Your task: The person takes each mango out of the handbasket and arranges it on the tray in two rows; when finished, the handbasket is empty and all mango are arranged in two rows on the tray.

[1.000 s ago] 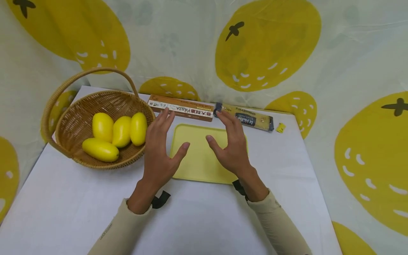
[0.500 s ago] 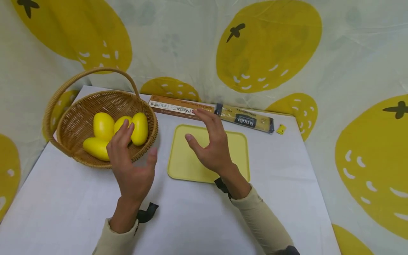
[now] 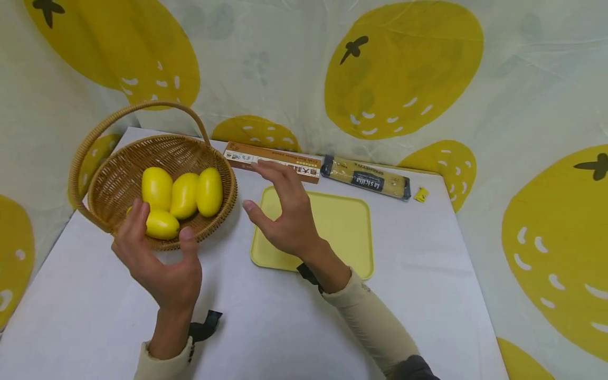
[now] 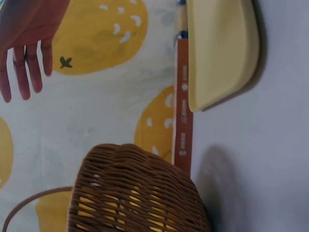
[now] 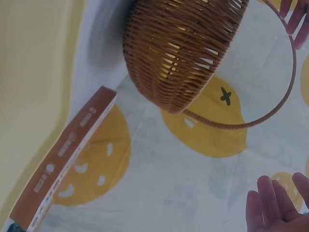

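A wicker basket with a tall handle stands at the left of the table and holds several yellow mangoes. My left hand is raised at the basket's near side, thumb and fingers spread apart, overlapping the nearest mango in the head view; it holds nothing. Over the left part of a pale yellow tray my right hand hovers with its fingers extended to the left, holding nothing. The right wrist view shows the basket's woven side and the fingers of the right hand.
Along the table's back edge lie a brown and white pasta box and a spaghetti packet. A small yellow wrapped piece lies to their right. A fruit-patterned cloth hangs behind the table.
Both hands have moved left. The left hand has gone from beside the tray to the basket's near rim, and the right hand from the tray's right side to its left.
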Demonstrator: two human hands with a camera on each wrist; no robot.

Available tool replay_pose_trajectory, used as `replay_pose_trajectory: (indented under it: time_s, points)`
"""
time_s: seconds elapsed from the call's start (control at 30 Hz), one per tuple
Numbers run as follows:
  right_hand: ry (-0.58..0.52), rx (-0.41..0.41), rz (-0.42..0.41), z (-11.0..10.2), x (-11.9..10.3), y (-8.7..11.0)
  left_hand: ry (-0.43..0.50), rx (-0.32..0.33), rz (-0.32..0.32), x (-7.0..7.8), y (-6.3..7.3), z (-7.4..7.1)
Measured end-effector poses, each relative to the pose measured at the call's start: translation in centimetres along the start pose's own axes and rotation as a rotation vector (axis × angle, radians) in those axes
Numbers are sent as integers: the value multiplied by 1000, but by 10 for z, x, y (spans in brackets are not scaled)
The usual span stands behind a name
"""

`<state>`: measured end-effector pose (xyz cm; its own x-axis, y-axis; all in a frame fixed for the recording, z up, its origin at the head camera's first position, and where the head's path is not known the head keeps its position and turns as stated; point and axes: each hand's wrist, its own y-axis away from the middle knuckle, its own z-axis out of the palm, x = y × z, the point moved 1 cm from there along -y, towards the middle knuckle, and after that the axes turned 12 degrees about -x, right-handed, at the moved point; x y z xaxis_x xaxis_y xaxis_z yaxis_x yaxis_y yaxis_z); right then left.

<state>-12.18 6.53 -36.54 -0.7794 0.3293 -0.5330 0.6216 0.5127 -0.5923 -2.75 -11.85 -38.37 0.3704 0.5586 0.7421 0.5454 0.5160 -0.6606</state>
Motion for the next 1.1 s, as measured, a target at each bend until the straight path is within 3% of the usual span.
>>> replay_pose_trajectory:
  time_s: [0.13, 0.3, 0.6, 0.77, 0.97, 1.1]
  points:
    - [-23, -5, -25, 7, -4, -5, -25, 64, -15, -9, 0, -7]
    - [-37, -30, -65, 16, -10, -12, -77, 128, -84, -23, 1, -20]
    - [-25, -111, -69, 32, -20, -18, -93, 162, -176, -38, 5, -31]
    - [-13, -131, -51, 39, -24, -19, -84, 108, -221, -45, 8, -33]
    - [-21, -151, -42, 46, -27, -23, -102, 0, -362, -55, 13, -36]
    - [-26, -163, -42, 51, -27, -24, -95, -61, -416, -61, 14, -37]
